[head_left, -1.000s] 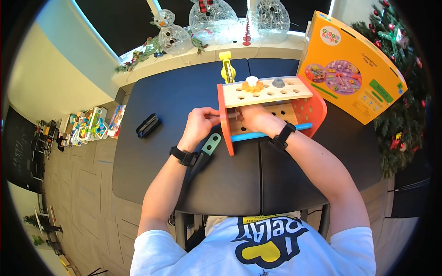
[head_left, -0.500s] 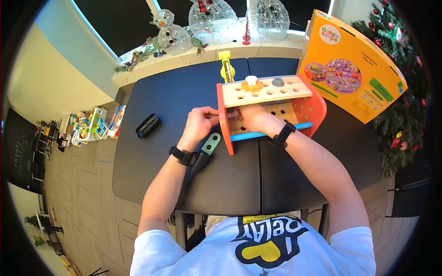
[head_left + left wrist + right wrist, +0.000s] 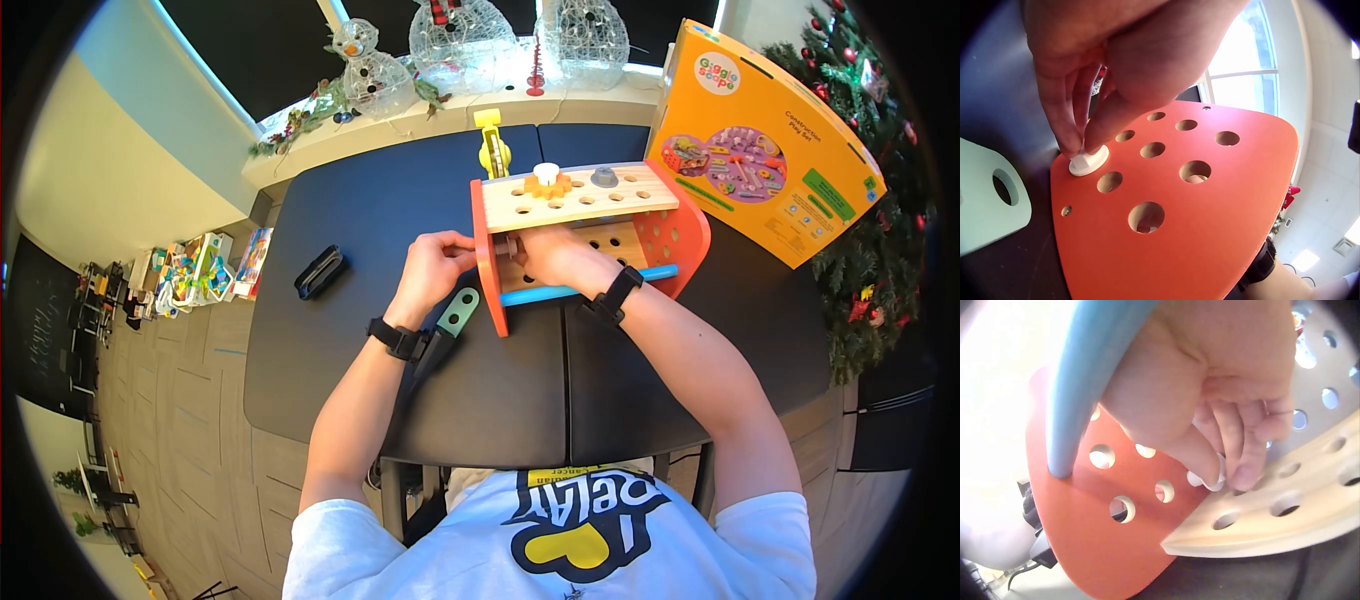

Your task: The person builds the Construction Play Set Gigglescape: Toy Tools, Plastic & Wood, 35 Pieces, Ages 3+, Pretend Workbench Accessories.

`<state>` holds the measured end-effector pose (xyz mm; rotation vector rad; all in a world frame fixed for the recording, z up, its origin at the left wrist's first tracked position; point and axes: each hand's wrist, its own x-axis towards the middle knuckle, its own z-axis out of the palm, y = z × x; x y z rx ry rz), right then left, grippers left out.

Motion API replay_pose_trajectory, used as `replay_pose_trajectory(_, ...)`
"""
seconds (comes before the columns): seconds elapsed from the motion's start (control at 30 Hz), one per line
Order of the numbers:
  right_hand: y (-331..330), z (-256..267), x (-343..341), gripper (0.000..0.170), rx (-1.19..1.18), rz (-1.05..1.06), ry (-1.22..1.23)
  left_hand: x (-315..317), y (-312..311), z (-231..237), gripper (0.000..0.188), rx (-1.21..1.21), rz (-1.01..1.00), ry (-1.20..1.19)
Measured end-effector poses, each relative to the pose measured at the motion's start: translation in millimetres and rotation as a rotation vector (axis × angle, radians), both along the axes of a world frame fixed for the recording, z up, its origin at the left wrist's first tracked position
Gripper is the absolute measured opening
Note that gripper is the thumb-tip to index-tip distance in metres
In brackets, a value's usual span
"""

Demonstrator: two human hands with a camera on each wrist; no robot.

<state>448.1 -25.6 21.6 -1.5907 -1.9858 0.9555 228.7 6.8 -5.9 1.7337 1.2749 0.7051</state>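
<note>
A toy workbench with red side panels (image 3: pixel 486 255), wooden boards with holes (image 3: pixel 630 207) and a blue bar (image 3: pixel 540 294) stands on the table. My left hand (image 3: pixel 438 265) is outside the left panel, pinching a white toy bolt (image 3: pixel 1089 162) by its head, the round flange right at the red face (image 3: pixel 1222 200). My right hand (image 3: pixel 565 258) reaches inside under the top board. Its thumb and fingers pinch a small white round piece (image 3: pixel 1217 479) at the inner side of that panel, near the lower board (image 3: pixel 1260 519); fingers partly hide it.
On the top board sit an orange gear (image 3: pixel 550 188) and a grey bolt (image 3: pixel 605 179). A yellow toy piece (image 3: pixel 493 155) is behind. A green piece with holes (image 3: pixel 459 312) lies by the left wrist, a black case (image 3: pixel 322 273) farther left. An orange box (image 3: pixel 760 150) stands right.
The workbench and both hands stay almost in place. The left hand keeps its pinch outside the panel, and the right hand stays inside.
</note>
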Motion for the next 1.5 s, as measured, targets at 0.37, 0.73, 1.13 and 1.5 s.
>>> replay_pose_trajectory(0.37,-4.8,5.6,0.8,0.039,0.034,-0.015,-0.184,-1.0,1.8,-5.1,0.020,0.012,-0.010,-0.032)
replay_pose_trajectory(0.73,5.8,-9.6,0.9,0.047,0.025,0.113,-0.314,-1.0,2.5,-7.5,0.021,-0.028,-0.006,-0.058)
replay_pose_trajectory(1.13,5.7,-13.7,3.2,0.050,0.066,0.131,-0.236,-0.2,0.4,-4.4,0.020,-0.014,-0.008,-0.057)
replay_pose_trajectory(1.5,-9.0,19.4,-2.5,0.052,-0.007,0.022,-0.106,-0.8,1.4,-7.1,0.020,-0.040,-0.006,-0.072)
